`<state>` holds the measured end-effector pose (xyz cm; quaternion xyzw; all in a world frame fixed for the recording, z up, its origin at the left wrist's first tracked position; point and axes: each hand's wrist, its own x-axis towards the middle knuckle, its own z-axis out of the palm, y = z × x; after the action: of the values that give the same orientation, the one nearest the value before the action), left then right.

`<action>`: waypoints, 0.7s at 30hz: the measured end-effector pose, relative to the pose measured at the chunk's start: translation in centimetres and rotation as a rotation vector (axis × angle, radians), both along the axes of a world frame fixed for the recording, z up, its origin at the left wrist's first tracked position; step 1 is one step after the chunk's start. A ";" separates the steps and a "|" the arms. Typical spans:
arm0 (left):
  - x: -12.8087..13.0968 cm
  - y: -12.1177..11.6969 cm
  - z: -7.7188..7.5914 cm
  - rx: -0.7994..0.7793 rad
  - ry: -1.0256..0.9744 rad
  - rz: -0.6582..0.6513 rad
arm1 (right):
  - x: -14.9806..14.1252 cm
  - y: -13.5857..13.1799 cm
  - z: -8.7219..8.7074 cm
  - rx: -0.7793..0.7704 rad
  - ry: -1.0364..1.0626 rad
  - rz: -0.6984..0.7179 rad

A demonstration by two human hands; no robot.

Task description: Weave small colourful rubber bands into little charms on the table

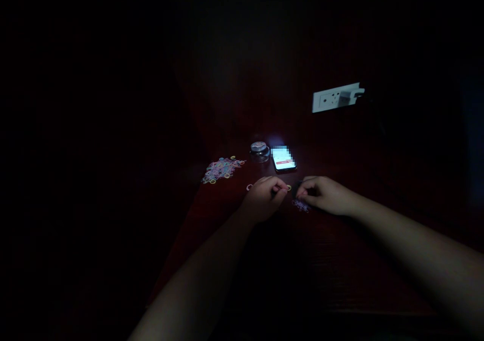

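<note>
My left hand (265, 195) is closed in a pinch above the table. At its fingertips shows a small yellow rubber band (289, 187), partly hidden by the fingers. A pale band (249, 187) lies just beside the back of that hand. My right hand (325, 194) has its fingers curled together at the edge of a small cluster of purple rubber bands (301, 206); what is between its fingertips is too dim to make out. Further left lies a larger heap of mixed coloured rubber bands (222, 169).
A lit phone (284, 159) rests behind my hands, with a round lidded jar (259, 150) to its left. The dark red table (212, 215) has its left edge near the heap. On the wall sits a white socket panel (333, 99) with a plug. The surroundings are very dark.
</note>
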<state>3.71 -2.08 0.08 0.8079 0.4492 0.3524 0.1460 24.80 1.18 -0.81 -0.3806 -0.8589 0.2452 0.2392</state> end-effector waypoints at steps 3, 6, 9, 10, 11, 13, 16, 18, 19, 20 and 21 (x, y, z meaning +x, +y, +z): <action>-0.1 0.0 0.0 0.041 0.025 0.001 | 0.1 0.1 0.0 0.000 0.028 -0.025; -0.2 -0.1 0.2 0.080 0.057 0.012 | 0.1 0.2 0.1 0.028 0.049 -0.055; -0.3 -0.2 0.2 0.073 0.085 0.034 | 0.2 0.3 0.1 0.058 0.054 -0.088; -0.3 -0.2 0.2 0.065 0.092 0.041 | 0.2 0.3 0.1 0.057 0.050 -0.089; -0.3 -0.2 0.2 0.059 0.100 0.046 | 0.2 0.2 0.1 0.052 0.046 -0.081; -0.2 0.0 0.1 0.057 0.113 0.050 | 0.1 0.1 -0.1 0.041 0.032 -0.051; -0.4 0.5 -0.2 0.063 0.146 0.054 | 0.1 0.1 -0.5 0.040 -0.004 -0.010; -1.0 1.1 -0.4 0.060 0.193 0.098 | 0.2 0.2 -0.8 0.036 -0.022 0.015; -1.6 1.5 -0.4 0.055 0.219 0.152 | 0.2 0.3 -0.9 0.036 -0.021 0.025; -2.3 1.9 -0.5 0.046 0.238 0.240 | 0.2 0.3 -1.0 0.039 -0.012 0.026; -3.1 2.3 -0.5 0.027 0.248 0.355 | 0.2 0.4 -1.0 0.044 0.003 0.024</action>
<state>0.60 0.22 -0.45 0.7551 0.5942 0.2765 0.0144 25.03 1.54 -1.80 -0.3647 -0.8682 0.2297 0.2459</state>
